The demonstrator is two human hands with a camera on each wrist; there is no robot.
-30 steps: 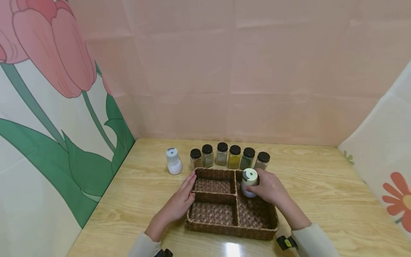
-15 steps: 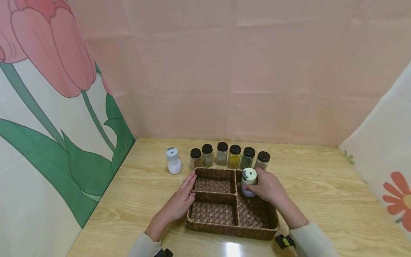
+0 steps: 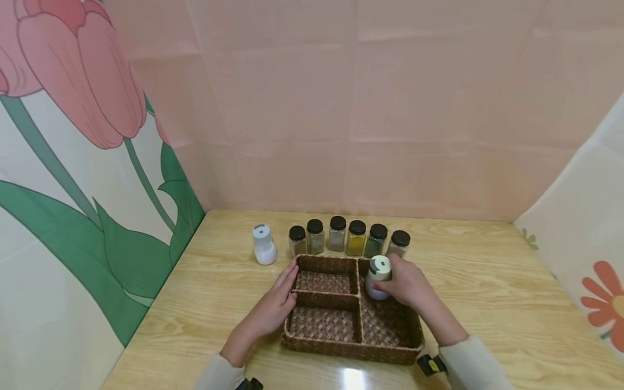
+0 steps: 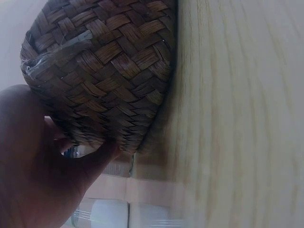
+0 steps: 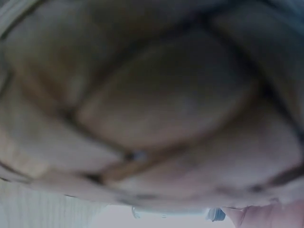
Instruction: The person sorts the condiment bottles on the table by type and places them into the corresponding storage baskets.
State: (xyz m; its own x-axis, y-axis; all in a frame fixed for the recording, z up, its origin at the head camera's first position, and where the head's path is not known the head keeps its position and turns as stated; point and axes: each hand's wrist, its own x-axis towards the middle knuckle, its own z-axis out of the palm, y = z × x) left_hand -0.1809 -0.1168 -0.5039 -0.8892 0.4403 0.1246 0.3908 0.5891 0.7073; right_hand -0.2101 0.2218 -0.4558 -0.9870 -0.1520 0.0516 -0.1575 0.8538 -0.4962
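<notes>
A brown woven basket (image 3: 351, 352) with three compartments stands on the wooden table. My left hand (image 3: 273, 306) holds its left side, fingers along the outer wall and at the rim. The left wrist view shows that hand (image 4: 47, 175) against the weave of the basket (image 4: 109, 66). My right hand (image 3: 409, 281) grips a seasoning shaker (image 3: 378, 284) with a pale, grey-marked cap, thumb across its front. The shaker is upright at the back of the long right compartment. In the right wrist view blurred weave of the basket (image 5: 161, 95) hides nearly all of that hand (image 5: 266, 216).
A second seasoning shaker (image 3: 265, 249) stands behind and left of the basket. Several black-lidded spice jars (image 3: 336, 238) form a row just behind it, one with yellow contents (image 3: 356, 245). A pink cloth backdrop (image 3: 351, 135) rises behind the table (image 3: 487, 281).
Almost nothing differs. The right wrist has shifted very slightly left, while the shaker, the basket and the left hand stay where they were.
</notes>
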